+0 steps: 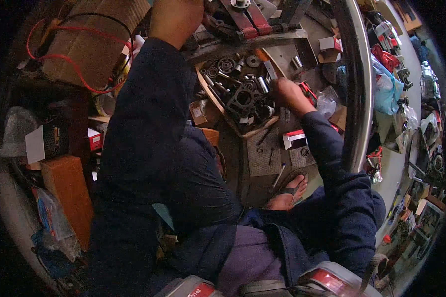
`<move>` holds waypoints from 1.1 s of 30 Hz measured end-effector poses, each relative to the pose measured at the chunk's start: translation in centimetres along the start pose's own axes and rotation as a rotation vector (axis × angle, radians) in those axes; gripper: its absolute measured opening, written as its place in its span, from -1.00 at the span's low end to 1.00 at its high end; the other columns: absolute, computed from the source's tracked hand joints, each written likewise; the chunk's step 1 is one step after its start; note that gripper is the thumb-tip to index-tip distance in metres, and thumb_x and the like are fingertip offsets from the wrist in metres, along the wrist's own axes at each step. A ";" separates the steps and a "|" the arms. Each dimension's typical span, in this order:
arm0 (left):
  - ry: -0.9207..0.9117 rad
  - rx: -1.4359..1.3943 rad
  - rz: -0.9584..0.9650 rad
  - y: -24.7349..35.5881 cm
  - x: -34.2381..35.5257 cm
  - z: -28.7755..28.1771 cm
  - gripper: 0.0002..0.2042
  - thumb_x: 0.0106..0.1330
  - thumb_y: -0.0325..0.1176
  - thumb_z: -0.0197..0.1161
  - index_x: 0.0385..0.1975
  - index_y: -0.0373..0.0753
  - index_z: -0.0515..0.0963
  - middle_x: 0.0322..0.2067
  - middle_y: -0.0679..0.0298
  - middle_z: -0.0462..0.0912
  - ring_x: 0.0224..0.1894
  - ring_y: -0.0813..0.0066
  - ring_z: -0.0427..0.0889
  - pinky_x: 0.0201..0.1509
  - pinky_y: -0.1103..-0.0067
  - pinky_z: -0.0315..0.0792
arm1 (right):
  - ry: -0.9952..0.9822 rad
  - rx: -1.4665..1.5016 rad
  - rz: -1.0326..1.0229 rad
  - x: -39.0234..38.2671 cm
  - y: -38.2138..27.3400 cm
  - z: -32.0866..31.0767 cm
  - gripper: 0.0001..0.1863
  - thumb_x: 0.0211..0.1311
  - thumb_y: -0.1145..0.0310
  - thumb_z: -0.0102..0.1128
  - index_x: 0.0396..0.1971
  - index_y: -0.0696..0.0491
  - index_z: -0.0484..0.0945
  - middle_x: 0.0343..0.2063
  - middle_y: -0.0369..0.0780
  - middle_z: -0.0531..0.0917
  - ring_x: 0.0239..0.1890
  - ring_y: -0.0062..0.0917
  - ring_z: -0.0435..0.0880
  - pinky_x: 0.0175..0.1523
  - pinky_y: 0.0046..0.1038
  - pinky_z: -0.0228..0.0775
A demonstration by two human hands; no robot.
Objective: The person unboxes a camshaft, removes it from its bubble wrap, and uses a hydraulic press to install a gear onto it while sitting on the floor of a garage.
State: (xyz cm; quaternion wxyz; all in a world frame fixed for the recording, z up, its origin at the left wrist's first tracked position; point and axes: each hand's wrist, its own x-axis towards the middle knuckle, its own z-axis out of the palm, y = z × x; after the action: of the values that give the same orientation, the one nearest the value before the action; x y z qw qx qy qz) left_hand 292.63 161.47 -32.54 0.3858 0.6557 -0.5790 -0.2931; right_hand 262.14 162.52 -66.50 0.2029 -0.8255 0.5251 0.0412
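Note:
My left arm reaches to the top of the view, where my left hand (176, 22) is beside a dark and red metal frame (255, 20). Its fingers are cut off or hidden, so its grip does not show. My right hand (293, 96) is closed at the right rim of a wooden-edged tray (218, 106). A flat grey strip (270, 70) meets its fingertips, but whether it is held is unclear. Inside the tray lie an engine cylinder block (244, 99), a round gear-like part (226, 65), and several shiny metal cylinders (262, 84).
A thick curved metal tube (359, 89) rises to the right of my right arm. Small boxes (296, 139) and a flat cardboard piece (263, 153) lie before my sandalled foot (295, 190). Large cardboard boxes (69, 193) stand left; a blue plastic bag (385, 89) lies right.

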 end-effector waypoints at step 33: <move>0.006 0.600 0.627 -4.7 0.7 0.6 -0.77 0.28 -0.22 0.23 -0.19 -0.18 0.65 -0.32 0.10 0.71 -0.28 0.20 0.72 -0.17 0.40 0.55 | 0.421 -0.120 -0.523 9.2 -4.7 1.0 -0.81 0.18 0.45 0.07 -0.27 0.00 0.65 -0.38 -0.22 0.67 -0.24 -0.34 0.67 -0.16 -0.39 0.48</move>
State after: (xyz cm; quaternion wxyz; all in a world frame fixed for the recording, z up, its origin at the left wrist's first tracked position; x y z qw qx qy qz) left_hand 294.80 160.81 -36.78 0.2500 0.5322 -0.8086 0.0215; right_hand 270.60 156.80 -68.65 0.0449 -0.9332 0.3224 -0.1526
